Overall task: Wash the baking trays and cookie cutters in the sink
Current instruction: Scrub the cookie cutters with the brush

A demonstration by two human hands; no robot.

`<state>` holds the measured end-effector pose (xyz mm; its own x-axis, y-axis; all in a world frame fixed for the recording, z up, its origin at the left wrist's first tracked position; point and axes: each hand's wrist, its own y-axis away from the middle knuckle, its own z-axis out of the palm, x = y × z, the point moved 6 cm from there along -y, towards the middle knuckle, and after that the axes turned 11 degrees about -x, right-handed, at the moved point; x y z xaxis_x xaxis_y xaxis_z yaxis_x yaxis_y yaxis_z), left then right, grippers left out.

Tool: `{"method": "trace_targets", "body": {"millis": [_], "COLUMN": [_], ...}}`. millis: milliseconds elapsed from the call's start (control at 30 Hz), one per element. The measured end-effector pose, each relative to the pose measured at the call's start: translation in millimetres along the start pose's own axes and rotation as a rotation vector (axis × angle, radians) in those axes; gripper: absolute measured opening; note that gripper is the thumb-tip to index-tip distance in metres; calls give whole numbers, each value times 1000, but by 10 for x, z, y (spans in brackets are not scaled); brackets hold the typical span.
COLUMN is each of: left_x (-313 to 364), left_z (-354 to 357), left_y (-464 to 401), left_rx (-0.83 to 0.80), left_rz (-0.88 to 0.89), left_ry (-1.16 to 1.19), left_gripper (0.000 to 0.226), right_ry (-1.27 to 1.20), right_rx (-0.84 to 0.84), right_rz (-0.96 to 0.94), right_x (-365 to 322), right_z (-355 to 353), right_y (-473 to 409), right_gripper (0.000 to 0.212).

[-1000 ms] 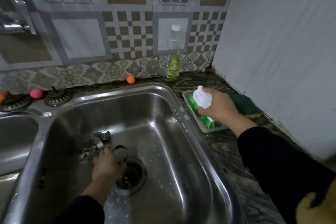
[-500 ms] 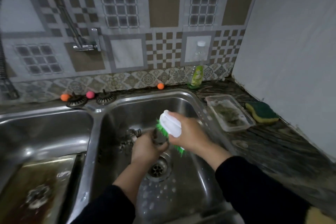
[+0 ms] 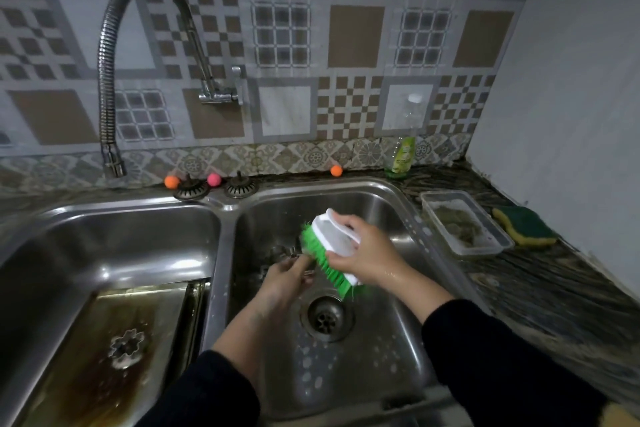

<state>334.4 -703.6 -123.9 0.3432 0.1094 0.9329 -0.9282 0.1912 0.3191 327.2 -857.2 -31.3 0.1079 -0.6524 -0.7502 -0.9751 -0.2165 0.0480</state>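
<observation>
My right hand grips a white scrub brush with green bristles over the right sink basin. Its bristles press against a small metal cookie cutter held in my left hand; the cutter is mostly hidden by fingers and bristles. More metal cutters lie on the basin floor just behind my left hand. In the left basin a stained baking tray lies flat with a flower-shaped cutter on it.
The drain sits just below my hands. A flexible faucet arches over the left basin. On the counter to the right are a clear plastic tub, a green-yellow sponge and a soap bottle. Two strainer plugs rest between the basins.
My right hand lifted the brush from the plastic tub and brought it over the right basin onto the cutter. My left hand raised the cutter off the basin floor. The view shifted left.
</observation>
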Motion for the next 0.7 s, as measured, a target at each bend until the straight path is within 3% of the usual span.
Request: {"method": "trace_targets", "body": {"millis": [267, 367, 600, 700], "left_x": [65, 110, 187, 231], "left_z": [73, 69, 127, 72], "left_y": [22, 1, -36, -17], "left_rx": [-102, -133, -208, -157], "left_rz": [-7, -19, -30, -8], "left_ry": [157, 215, 343, 339], "left_gripper": [16, 18, 57, 60], "right_ry": [-113, -270, -463, -442], "right_rx": [16, 20, 21, 69], "right_rz": [34, 40, 89, 118], "right_x": [-89, -68, -30, 20], "right_z": [20, 64, 219, 61], "right_y": [-32, 26, 53, 82], "right_gripper": [69, 66, 64, 62]}}
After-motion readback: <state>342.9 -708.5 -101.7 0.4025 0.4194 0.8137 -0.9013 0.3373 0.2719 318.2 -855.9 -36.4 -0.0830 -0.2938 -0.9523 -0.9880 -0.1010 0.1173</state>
